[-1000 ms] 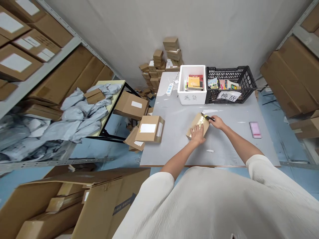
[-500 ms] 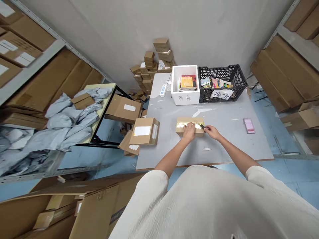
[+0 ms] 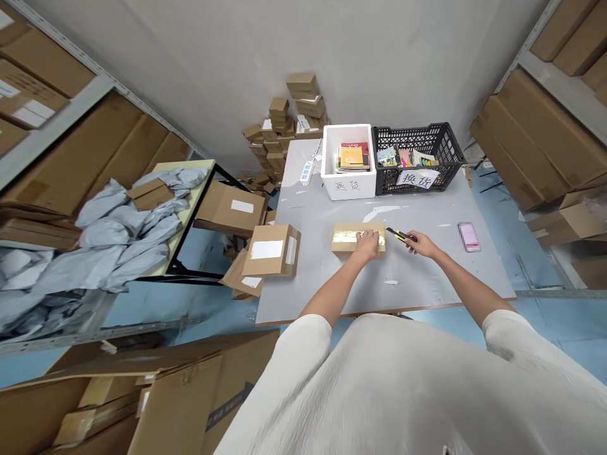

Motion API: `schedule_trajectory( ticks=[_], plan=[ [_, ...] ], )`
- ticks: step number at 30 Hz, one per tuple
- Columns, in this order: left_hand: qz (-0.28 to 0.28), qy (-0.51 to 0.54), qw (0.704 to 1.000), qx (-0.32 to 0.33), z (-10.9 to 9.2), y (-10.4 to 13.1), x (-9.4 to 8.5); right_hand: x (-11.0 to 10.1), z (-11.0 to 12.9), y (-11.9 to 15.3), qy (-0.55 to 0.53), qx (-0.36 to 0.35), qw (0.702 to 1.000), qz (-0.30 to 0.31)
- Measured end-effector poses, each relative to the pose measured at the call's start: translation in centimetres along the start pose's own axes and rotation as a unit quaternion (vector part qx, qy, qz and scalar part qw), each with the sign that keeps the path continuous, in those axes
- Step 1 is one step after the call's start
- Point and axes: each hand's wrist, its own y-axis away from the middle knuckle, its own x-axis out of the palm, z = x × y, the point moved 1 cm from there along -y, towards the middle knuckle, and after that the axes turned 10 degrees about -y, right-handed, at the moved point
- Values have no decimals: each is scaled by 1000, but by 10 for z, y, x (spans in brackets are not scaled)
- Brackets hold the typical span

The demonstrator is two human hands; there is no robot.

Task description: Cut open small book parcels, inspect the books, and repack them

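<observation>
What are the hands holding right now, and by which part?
The right hand grips the utility knife by its handle's rear end; the left hand presses on the taped box's top.

This is a packing room or small stockroom. Metal shelving (image 3: 71, 101) on both sides holds large cardboard cartons, and grey plastic mailing bags (image 3: 114, 234) lie heaped on a side table (image 3: 190, 208). Small boxes (image 3: 279, 129) are stacked by a bare grey wall (image 3: 213, 57), and an open carton (image 3: 184, 404) in front holds more of them. On the grey work surface (image 3: 313, 278), a white bin (image 3: 351, 188) and a black crate (image 3: 417, 180), both with handwritten Chinese labels, hold books or booklets.
</observation>
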Motion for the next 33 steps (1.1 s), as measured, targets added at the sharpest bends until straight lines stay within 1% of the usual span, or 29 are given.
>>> schedule_trajectory(
  ticks=[2,5,9,13,16,18,20,24,26,28,31,33],
  plan=[
    [3,-11,1000,0,-1,-1,0,-5,1,-2,50,-35,998,10],
    [-4,-20,1000,8,-2,2,2,-11,4,-7,147,-82,986,19],
    [-18,-28,999,14,-2,7,5,-13,11,-17,239,-81,967,37],
    [-21,-43,999,19,-1,9,8,-10,18,-30,315,-101,943,40],
    [-24,-44,999,20,-1,10,10,-5,21,-39,346,-110,931,45],
    [-26,-38,999,19,0,10,11,-3,22,-42,340,-101,933,59],
    [-29,-30,999,19,1,10,12,-2,21,-43,317,-76,943,72],
    [-27,-21,999,22,3,9,12,-4,17,-39,237,-14,965,109],
    [-23,-21,999,22,3,8,11,-7,13,-34,193,16,971,137],
    [-21,-26,999,22,3,7,11,-10,8,-28,151,40,976,153],
    [-23,-33,999,24,3,6,11,-12,-2,-22,91,51,982,160],
    [-23,-33,999,25,3,6,12,-9,-8,-19,58,52,983,164]
  ],
)
